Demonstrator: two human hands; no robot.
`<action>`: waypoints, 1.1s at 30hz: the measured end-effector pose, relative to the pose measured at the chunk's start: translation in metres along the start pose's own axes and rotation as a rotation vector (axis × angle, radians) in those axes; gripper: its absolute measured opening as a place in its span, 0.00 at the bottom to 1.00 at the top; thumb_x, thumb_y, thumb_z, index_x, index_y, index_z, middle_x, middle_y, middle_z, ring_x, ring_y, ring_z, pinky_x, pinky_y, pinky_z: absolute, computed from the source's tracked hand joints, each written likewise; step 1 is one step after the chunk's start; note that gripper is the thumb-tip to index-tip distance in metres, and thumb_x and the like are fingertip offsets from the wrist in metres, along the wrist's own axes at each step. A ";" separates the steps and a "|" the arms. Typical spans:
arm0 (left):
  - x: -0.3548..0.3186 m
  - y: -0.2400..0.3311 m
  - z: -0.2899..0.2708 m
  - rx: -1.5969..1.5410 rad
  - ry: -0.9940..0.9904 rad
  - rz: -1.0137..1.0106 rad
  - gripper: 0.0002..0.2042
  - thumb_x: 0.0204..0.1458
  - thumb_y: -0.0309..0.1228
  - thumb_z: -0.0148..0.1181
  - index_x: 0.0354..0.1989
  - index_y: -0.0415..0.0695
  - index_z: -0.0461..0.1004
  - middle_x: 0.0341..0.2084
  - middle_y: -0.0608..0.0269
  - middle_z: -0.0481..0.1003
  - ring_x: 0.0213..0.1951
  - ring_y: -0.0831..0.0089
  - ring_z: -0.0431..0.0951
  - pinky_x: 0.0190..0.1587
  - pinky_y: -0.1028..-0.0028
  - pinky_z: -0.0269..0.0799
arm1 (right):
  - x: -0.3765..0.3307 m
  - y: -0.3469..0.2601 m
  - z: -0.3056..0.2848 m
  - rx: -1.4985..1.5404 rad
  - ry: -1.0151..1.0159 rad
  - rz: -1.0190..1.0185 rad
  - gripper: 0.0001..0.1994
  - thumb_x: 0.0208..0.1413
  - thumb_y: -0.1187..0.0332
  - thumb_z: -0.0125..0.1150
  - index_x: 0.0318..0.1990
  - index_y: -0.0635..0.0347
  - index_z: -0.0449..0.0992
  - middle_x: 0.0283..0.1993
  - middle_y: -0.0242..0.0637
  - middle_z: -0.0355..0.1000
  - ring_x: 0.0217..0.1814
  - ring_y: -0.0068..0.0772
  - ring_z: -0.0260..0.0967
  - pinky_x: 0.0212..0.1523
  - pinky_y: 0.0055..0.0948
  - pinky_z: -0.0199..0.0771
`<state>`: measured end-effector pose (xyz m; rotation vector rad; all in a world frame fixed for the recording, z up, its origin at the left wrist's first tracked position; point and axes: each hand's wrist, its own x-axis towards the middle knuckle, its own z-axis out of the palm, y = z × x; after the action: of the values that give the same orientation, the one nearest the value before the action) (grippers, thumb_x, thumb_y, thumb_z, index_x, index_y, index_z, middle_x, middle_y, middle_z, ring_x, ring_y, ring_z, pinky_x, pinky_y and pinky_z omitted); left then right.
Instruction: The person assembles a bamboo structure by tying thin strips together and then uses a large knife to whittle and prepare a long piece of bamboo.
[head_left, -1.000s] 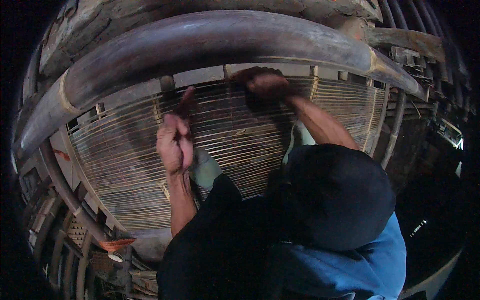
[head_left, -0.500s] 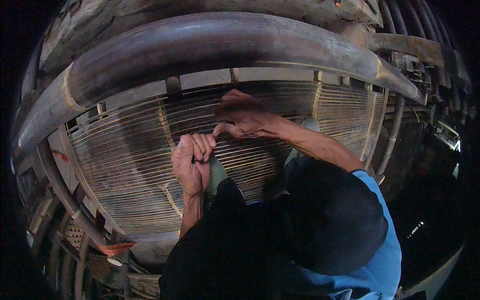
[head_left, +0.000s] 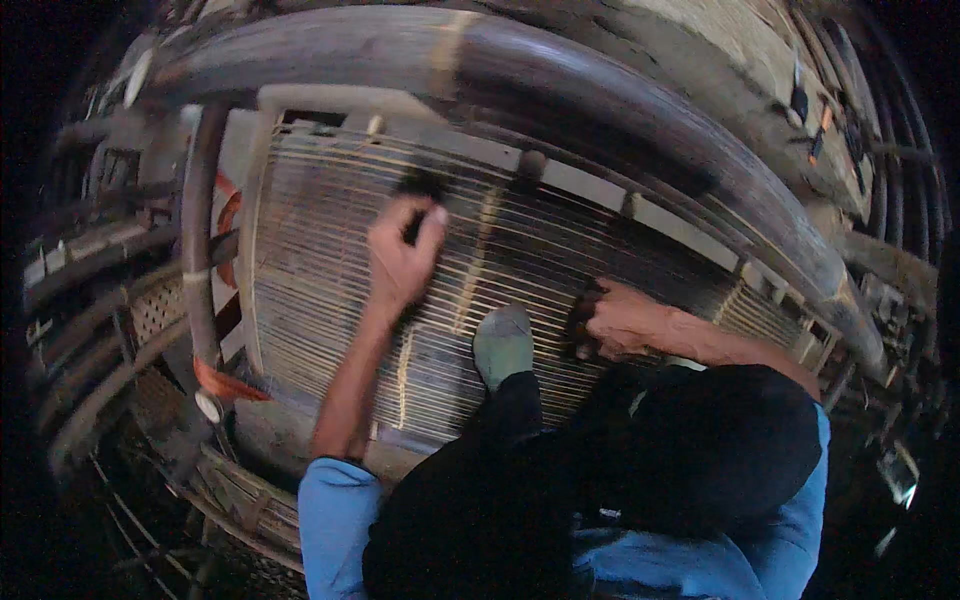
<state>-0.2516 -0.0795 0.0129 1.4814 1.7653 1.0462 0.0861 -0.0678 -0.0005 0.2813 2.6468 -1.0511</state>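
Below my hands spreads a slatted panel [head_left: 330, 280] of thin, pale, closely spaced strips with yellowish cross bindings. My left hand [head_left: 405, 245] is over its left half, fingers curled and thumb bent toward them; anything in the pinch is too small or blurred to make out. Farther right, my right hand [head_left: 625, 320] is closed low over the strips, knuckles up. Its fingertips are in dark shadow, so what they hold, if anything, is hidden. Between the hands, a foot in a grey-green sock [head_left: 503, 345] rests on the panel.
A thick dark bamboo pole [head_left: 620, 100] arches along the far side. At the left stands a thinner upright pole [head_left: 203, 240], with an orange strip [head_left: 228, 382] near its foot. Tools [head_left: 820, 130] lie on the ledge at the far right. My dark-clothed knee [head_left: 730, 440] is raised near the right arm.
My hands were close together and have moved well apart, the left one outward and the right one nearer to me. The view has turned toward the left end of the panel.
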 end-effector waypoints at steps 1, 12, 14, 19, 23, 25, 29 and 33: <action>0.021 -0.016 -0.019 0.078 0.073 0.041 0.11 0.53 0.32 0.62 0.39 0.38 0.75 0.28 0.52 0.75 0.32 0.58 0.76 0.38 0.65 0.71 | -0.006 0.006 -0.010 -0.089 -0.173 -0.023 0.15 0.58 0.55 0.61 0.41 0.58 0.78 0.32 0.45 0.72 0.38 0.48 0.67 0.43 0.43 0.70; 0.130 -0.118 -0.128 0.616 0.137 0.305 0.24 0.59 0.44 0.57 0.57 0.39 0.67 0.53 0.45 0.69 0.56 0.49 0.68 0.57 0.56 0.64 | 0.004 -0.042 -0.199 -0.060 -0.404 0.314 0.20 0.54 0.56 0.63 0.50 0.58 0.76 0.42 0.45 0.74 0.45 0.51 0.75 0.46 0.44 0.77; 0.140 -0.129 -0.128 0.691 0.083 0.225 0.22 0.61 0.43 0.55 0.57 0.40 0.68 0.56 0.43 0.68 0.56 0.44 0.68 0.59 0.55 0.63 | 0.007 -0.040 -0.196 -0.082 -0.518 0.363 0.21 0.54 0.54 0.63 0.50 0.58 0.76 0.43 0.46 0.74 0.45 0.52 0.75 0.45 0.46 0.78; 0.144 -0.159 -0.135 0.793 0.114 0.320 0.17 0.58 0.42 0.57 0.45 0.40 0.76 0.47 0.52 0.75 0.52 0.54 0.72 0.63 0.54 0.53 | 0.047 -0.036 -0.170 -0.049 -0.810 0.256 0.22 0.54 0.52 0.60 0.49 0.59 0.75 0.45 0.47 0.73 0.50 0.49 0.73 0.49 0.44 0.77; 0.152 -0.136 -0.121 0.694 0.054 0.143 0.15 0.58 0.42 0.57 0.40 0.42 0.76 0.43 0.55 0.75 0.50 0.57 0.73 0.59 0.57 0.54 | 0.036 0.000 -0.095 0.345 -0.306 0.183 0.20 0.57 0.55 0.58 0.51 0.58 0.74 0.50 0.48 0.71 0.53 0.48 0.71 0.50 0.42 0.76; 0.151 -0.154 -0.124 0.658 0.112 0.012 0.13 0.58 0.41 0.57 0.38 0.43 0.76 0.40 0.58 0.75 0.48 0.57 0.73 0.57 0.61 0.54 | 0.071 0.010 -0.099 0.094 -0.225 0.041 0.20 0.59 0.56 0.55 0.54 0.58 0.71 0.53 0.48 0.68 0.57 0.48 0.68 0.56 0.44 0.72; 0.162 -0.154 -0.131 0.793 -0.052 -0.120 0.12 0.57 0.41 0.57 0.36 0.44 0.76 0.38 0.59 0.75 0.46 0.58 0.73 0.57 0.60 0.54 | 0.109 0.024 -0.080 0.311 -0.115 0.211 0.22 0.63 0.56 0.51 0.61 0.57 0.65 0.56 0.47 0.66 0.61 0.44 0.64 0.59 0.41 0.69; 0.157 -0.157 -0.123 0.619 0.126 0.235 0.12 0.55 0.40 0.58 0.38 0.45 0.77 0.39 0.59 0.76 0.47 0.58 0.73 0.56 0.58 0.54 | 0.156 0.021 -0.100 0.459 0.064 0.397 0.24 0.66 0.54 0.48 0.65 0.55 0.61 0.56 0.46 0.67 0.59 0.41 0.64 0.58 0.40 0.68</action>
<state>-0.4651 0.0412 -0.0532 2.0699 2.1669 0.7379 -0.0734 0.0287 0.0054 0.9023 2.2272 -1.5014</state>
